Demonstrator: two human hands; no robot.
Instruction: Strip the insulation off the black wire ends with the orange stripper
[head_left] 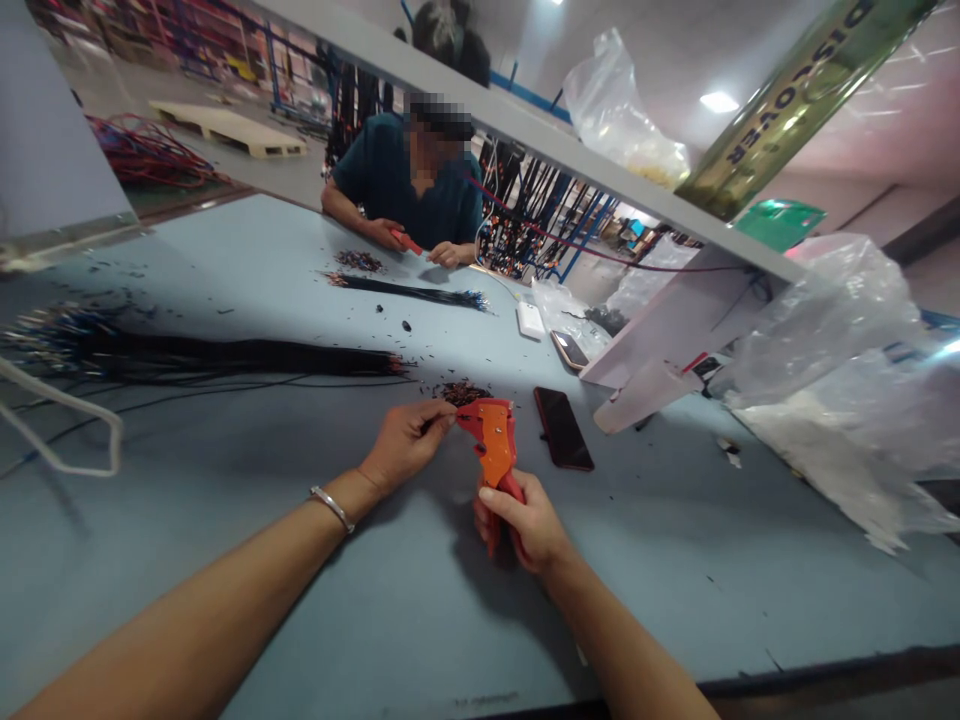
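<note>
My right hand (pixel 521 520) is wrapped round the red handles of an orange and red wire stripper (pixel 496 440), its head pointing up and away from me. At its jaws, on the left side, the thumb and fingers of my left hand (pixel 412 440) pinch the end of a thin dark cable, mostly hidden by the fingers. Just behind the tool lies a pile of small stripped bits (pixel 463 392), dark and copper-coloured. To the left, a thick bundle of black cables (pixel 240 357) lies across the table, with blue and white ends at its far left.
Across the blue-grey table (pixel 315 620) a person (pixel 412 180) holds a red tool beside a smaller cable bundle (pixel 409 290). A black phone (pixel 564 428) lies right of my stripper. Plastic bags (pixel 832 350) and a shelf upright (pixel 660 310) stand at right; a white bent frame (pixel 112 440) at left.
</note>
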